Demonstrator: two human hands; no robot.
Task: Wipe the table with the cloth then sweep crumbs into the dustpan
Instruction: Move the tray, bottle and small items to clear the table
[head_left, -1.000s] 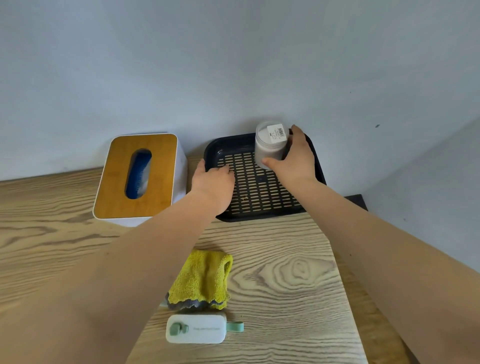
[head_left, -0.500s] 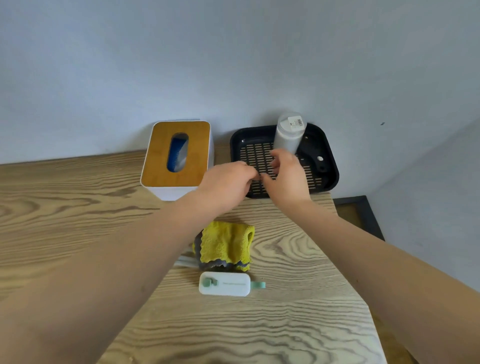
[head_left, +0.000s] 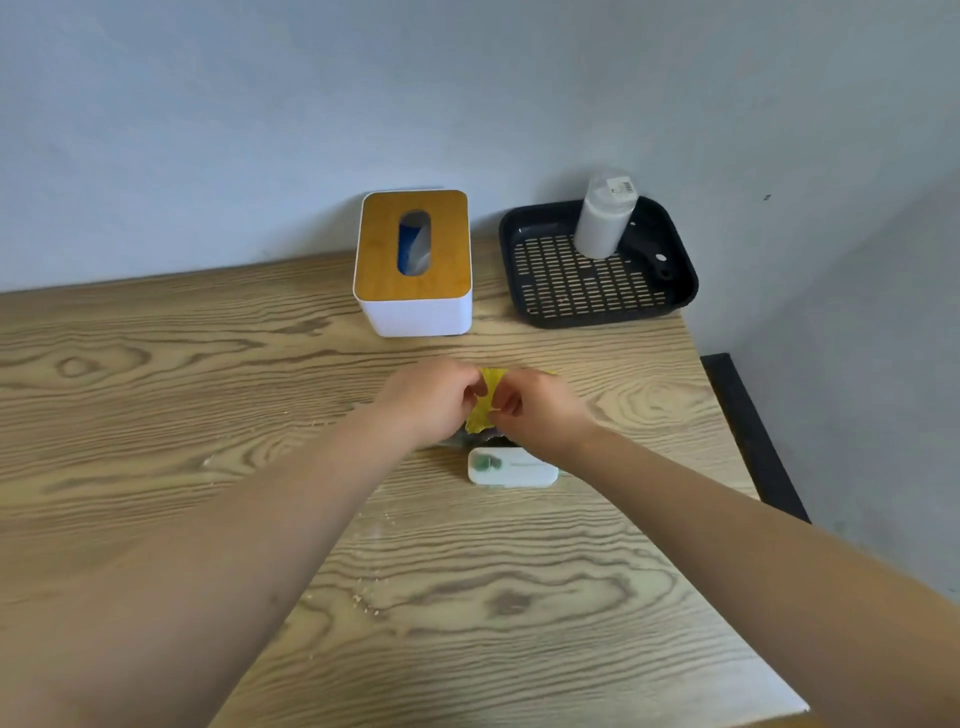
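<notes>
A yellow cloth (head_left: 487, 400) with a grey edge lies in the middle of the wooden table (head_left: 156, 374). My left hand (head_left: 434, 397) pinches its left side and my right hand (head_left: 535, 410) pinches its right side, so most of it is hidden. Just in front of the cloth sits a small white brush-and-dustpan set (head_left: 511, 469) with a green tab. Pale crumbs (head_left: 363, 605) are scattered on the table nearer to me, beside my left forearm.
A white tissue box (head_left: 414, 262) with a wooden lid stands against the wall. To its right a black slotted tray (head_left: 597, 288) holds a white jar (head_left: 605, 215). The table's right edge (head_left: 727, 452) drops beside a dark strip on the floor.
Both hands have left the jar and tray and drawn back to the yellow cloth, which they now pinch. The jar stays upright in the tray.
</notes>
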